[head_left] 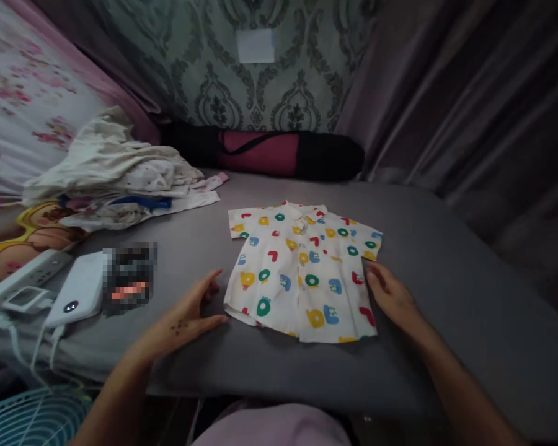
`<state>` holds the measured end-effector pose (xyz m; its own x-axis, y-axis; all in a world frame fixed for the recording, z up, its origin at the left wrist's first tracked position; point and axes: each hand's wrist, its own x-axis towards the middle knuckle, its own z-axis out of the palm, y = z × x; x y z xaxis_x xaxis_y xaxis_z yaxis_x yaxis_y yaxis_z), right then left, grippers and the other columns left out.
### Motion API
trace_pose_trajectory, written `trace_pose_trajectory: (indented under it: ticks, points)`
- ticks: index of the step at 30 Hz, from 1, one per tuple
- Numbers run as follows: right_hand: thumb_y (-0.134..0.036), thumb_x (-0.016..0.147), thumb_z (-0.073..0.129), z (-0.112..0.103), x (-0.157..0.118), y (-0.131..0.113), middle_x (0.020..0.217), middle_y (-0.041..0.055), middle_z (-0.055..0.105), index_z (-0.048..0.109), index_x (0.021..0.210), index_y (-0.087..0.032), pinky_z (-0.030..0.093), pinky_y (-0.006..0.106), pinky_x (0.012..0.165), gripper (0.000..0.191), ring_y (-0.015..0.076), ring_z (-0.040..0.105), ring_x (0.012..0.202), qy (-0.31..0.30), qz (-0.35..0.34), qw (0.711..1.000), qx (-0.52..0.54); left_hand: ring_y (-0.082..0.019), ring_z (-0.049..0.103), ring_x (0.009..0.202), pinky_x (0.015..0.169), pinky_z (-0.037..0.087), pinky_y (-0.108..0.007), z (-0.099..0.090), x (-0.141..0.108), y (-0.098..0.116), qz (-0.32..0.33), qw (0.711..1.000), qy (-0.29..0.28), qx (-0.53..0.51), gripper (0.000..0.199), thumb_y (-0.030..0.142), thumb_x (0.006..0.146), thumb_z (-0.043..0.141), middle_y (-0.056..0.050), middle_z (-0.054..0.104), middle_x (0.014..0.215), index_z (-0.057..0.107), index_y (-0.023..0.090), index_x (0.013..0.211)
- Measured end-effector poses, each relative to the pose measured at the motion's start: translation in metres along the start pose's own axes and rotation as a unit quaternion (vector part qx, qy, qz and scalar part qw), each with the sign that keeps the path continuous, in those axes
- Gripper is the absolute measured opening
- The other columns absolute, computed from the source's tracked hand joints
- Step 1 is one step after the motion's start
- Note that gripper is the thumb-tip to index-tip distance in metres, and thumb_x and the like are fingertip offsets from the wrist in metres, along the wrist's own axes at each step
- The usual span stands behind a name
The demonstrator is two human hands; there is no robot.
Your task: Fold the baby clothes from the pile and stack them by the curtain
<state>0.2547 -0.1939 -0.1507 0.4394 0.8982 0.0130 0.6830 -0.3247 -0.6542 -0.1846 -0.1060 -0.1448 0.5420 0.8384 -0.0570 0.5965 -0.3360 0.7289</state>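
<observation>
A small white short-sleeved shirt (302, 272) with a collar and red, yellow, green and blue letter prints lies flat, front side up, on the grey sheet (428, 260). My left hand (193, 310) is at the shirt's lower left corner, thumb and fingers spread apart, with nothing seen in it. On the other side, my right hand (390, 294) rests beside the shirt's right edge, just under the sleeve. Its fingers are partly curled and apart, and I see nothing held. Whether its fingertips touch the cloth I cannot tell.
Rumpled clothes (121, 167) are heaped at the back left. A black and pink long bag (260, 152) lies along the patterned wall. To the left are a white power bank (79, 288), a power strip (28, 282) and cables. A blue fan (32, 418) stands at the lower left.
</observation>
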Motion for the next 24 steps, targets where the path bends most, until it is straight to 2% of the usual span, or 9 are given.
trace_pose_trajectory:
  ticks: [2,4,8,12,16,19,22,24]
  points:
    - [-0.043,0.089,0.038,-0.008,-0.019,0.008,0.104,0.0134,0.069,0.055,0.12,-0.016,0.052,0.036,0.081,0.044,0.0219,0.067,0.088,0.009,0.074,0.997,0.014,-0.018,0.055,0.092,0.083,0.048,-0.034,0.011,0.0,-0.001,0.01,0.999,0.03,0.035,0.07,0.043,0.084,0.057,-0.005,0.055,0.11,0.023,0.032,0.145]
    - [-0.042,0.089,0.037,-0.012,-0.037,0.008,0.091,0.0113,0.07,0.056,0.115,-0.015,0.052,0.033,0.071,0.042,0.0202,0.067,0.076,0.008,0.104,0.994,0.019,-0.018,0.056,0.088,0.079,0.049,-0.034,0.019,0.002,0.0,0.017,0.996,0.061,0.064,0.065,0.041,0.087,0.052,-0.005,0.056,0.106,0.025,0.029,0.145]
    - [-0.041,0.089,0.04,-0.008,-0.061,-0.007,0.079,0.0071,0.069,0.056,0.117,-0.014,0.047,0.03,0.066,0.042,0.0197,0.065,0.071,0.012,0.103,0.994,-0.038,-0.018,0.057,0.081,0.071,0.05,-0.032,0.026,0.007,0.007,0.041,0.989,0.095,0.103,0.057,0.036,0.088,0.045,-0.005,0.058,0.098,0.032,0.025,0.142]
    - [-0.038,0.089,0.042,-0.001,-0.07,-0.02,0.077,0.0058,0.069,0.052,0.124,-0.014,0.041,0.028,0.059,0.043,0.0192,0.063,0.066,0.007,0.091,0.99,-0.106,-0.019,0.057,0.075,0.067,0.051,-0.032,0.027,0.009,0.013,0.037,0.982,0.113,0.144,0.054,0.039,0.087,0.044,-0.005,0.058,0.092,0.039,0.023,0.138]
    - [-0.039,0.091,0.043,0.003,-0.074,-0.029,0.081,0.0076,0.069,0.049,0.128,-0.016,0.039,0.029,0.058,0.044,0.0225,0.064,0.07,0.004,0.083,0.978,-0.194,-0.02,0.059,0.082,0.073,0.052,-0.034,0.028,0.01,0.018,0.043,0.975,0.121,0.181,0.049,0.036,0.087,0.045,-0.006,0.057,0.101,0.044,0.024,0.135]
    - [-0.037,0.093,0.04,0.004,-0.08,-0.033,0.096,0.0102,0.069,0.047,0.13,-0.018,0.04,0.032,0.062,0.042,0.0253,0.065,0.078,-0.002,0.049,0.97,-0.238,-0.02,0.06,0.091,0.079,0.052,-0.033,0.028,0.008,0.018,0.072,0.971,0.124,0.192,0.042,0.029,0.09,0.038,-0.008,0.055,0.108,0.051,0.024,0.13]
    - [-0.035,0.095,0.036,0.003,-0.087,-0.029,0.11,0.0113,0.065,0.049,0.127,-0.02,0.042,0.034,0.066,0.038,0.0265,0.065,0.089,-0.009,0.009,0.967,-0.256,-0.018,0.061,0.087,0.074,0.052,-0.028,0.026,0.004,0.014,0.095,0.967,0.105,0.213,0.039,0.027,0.091,0.035,-0.007,0.056,0.106,0.057,0.026,0.124]
    - [-0.035,0.096,0.034,-0.001,-0.089,-0.024,0.113,0.011,0.064,0.053,0.124,-0.021,0.043,0.034,0.068,0.036,0.0264,0.064,0.091,-0.021,-0.008,0.965,-0.263,-0.017,0.061,0.085,0.071,0.052,-0.027,0.022,0.003,0.012,0.109,0.963,0.088,0.229,0.037,0.028,0.093,0.034,-0.006,0.057,0.104,0.06,0.027,0.12]
